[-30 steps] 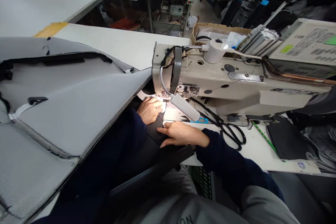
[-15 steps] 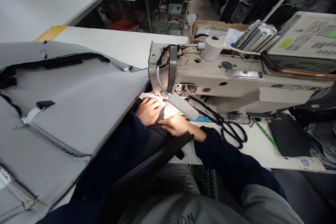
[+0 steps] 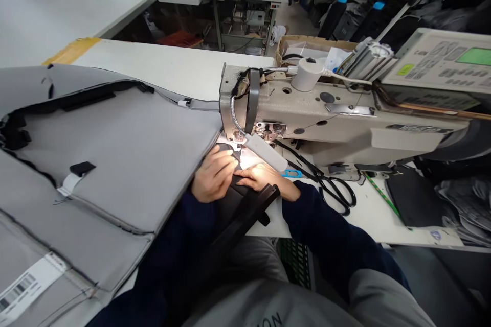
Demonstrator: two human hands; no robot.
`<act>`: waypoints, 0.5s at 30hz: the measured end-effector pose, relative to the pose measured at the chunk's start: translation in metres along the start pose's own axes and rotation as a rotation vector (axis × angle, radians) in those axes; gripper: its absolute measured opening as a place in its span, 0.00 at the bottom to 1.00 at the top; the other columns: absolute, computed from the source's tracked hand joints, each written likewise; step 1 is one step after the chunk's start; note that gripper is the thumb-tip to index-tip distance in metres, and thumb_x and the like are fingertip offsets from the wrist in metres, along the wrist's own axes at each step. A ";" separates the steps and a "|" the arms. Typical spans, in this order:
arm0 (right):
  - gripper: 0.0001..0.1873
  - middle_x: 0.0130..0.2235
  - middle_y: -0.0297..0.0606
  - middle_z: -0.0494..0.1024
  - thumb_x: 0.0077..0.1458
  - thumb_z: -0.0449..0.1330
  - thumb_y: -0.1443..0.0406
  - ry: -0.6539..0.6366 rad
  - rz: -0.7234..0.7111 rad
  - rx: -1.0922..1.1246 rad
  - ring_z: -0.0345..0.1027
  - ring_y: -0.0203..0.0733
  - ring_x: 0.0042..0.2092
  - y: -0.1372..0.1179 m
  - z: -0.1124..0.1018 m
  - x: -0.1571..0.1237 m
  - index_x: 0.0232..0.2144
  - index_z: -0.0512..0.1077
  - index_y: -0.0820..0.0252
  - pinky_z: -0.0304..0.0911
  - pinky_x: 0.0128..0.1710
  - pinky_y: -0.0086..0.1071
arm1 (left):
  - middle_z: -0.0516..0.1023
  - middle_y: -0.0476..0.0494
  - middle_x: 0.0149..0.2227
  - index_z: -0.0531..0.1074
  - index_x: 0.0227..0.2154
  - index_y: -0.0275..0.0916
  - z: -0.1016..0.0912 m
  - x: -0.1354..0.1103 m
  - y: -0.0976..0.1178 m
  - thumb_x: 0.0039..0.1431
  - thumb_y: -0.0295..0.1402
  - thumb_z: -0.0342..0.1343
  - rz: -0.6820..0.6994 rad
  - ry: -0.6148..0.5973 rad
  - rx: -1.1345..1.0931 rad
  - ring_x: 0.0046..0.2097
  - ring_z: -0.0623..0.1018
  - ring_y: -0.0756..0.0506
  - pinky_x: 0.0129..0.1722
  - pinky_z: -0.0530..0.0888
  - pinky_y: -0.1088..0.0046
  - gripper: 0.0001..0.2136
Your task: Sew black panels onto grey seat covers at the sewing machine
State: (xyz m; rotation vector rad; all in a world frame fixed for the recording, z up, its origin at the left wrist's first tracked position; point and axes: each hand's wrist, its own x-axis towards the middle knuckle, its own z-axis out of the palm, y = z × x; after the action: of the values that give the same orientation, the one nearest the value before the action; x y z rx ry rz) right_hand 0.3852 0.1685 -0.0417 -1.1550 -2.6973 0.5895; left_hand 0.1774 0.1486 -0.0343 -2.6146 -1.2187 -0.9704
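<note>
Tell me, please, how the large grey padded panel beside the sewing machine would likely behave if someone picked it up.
The grey padded panel will probably feel floppy, since it bends along its stitched seams. It looks fairly light for its size, being thin foam-backed fabric. Its textured surface probably won't slip much.

Head-worn view, forward and down (sewing machine (image 3: pixel 326 112) close by)

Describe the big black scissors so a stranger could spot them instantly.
Find the beige sewing machine on the white table. Below its arm, right of the person's right hand, lie the shears, blades angled toward the machine's head. Large black finger loops set them apart from the small blue-handled tool beside them.
</note>
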 end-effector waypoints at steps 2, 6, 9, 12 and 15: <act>0.22 0.34 0.38 0.80 0.63 0.52 0.54 -0.065 -0.055 -0.031 0.74 0.42 0.36 -0.002 0.004 -0.001 0.54 0.70 0.56 0.63 0.35 0.29 | 0.74 0.41 0.44 0.71 0.46 0.44 -0.023 -0.002 0.003 0.57 0.28 0.47 -0.013 0.109 0.066 0.55 0.70 0.40 0.59 0.63 0.48 0.15; 0.21 0.34 0.40 0.81 0.65 0.50 0.59 -0.129 -0.013 0.027 0.75 0.40 0.36 -0.001 0.009 -0.001 0.56 0.68 0.57 0.64 0.35 0.27 | 0.65 0.33 0.55 0.63 0.54 0.40 -0.064 0.015 0.000 0.56 0.28 0.49 -0.235 0.101 0.274 0.61 0.61 0.32 0.59 0.57 0.42 0.21; 0.20 0.38 0.42 0.81 0.64 0.51 0.62 -0.142 0.007 0.101 0.75 0.39 0.38 0.000 0.008 0.001 0.56 0.68 0.60 0.66 0.38 0.27 | 0.60 0.27 0.59 0.58 0.59 0.36 -0.080 0.037 -0.011 0.57 0.31 0.51 -0.354 -0.085 0.433 0.58 0.63 0.27 0.52 0.63 0.42 0.25; 0.20 0.43 0.42 0.80 0.63 0.53 0.62 -0.118 0.012 0.130 0.75 0.40 0.42 0.000 0.009 0.005 0.55 0.69 0.60 0.67 0.44 0.29 | 0.68 0.27 0.52 0.53 0.62 0.40 -0.086 0.059 -0.029 0.58 0.33 0.50 -0.448 -0.280 0.580 0.47 0.72 0.30 0.41 0.69 0.48 0.29; 0.18 0.45 0.40 0.79 0.62 0.53 0.63 -0.084 0.012 0.073 0.75 0.39 0.43 -0.001 0.012 0.005 0.54 0.70 0.58 0.68 0.43 0.28 | 0.73 0.35 0.41 0.50 0.62 0.39 -0.108 0.075 -0.051 0.59 0.41 0.48 -0.546 -0.434 0.666 0.36 0.75 0.37 0.34 0.70 0.57 0.29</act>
State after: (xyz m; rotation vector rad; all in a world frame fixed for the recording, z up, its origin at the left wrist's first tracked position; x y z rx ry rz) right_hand 0.3776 0.1676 -0.0518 -1.1532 -2.7143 0.7476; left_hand 0.1213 0.1954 0.0864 -2.0269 -1.9861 0.0356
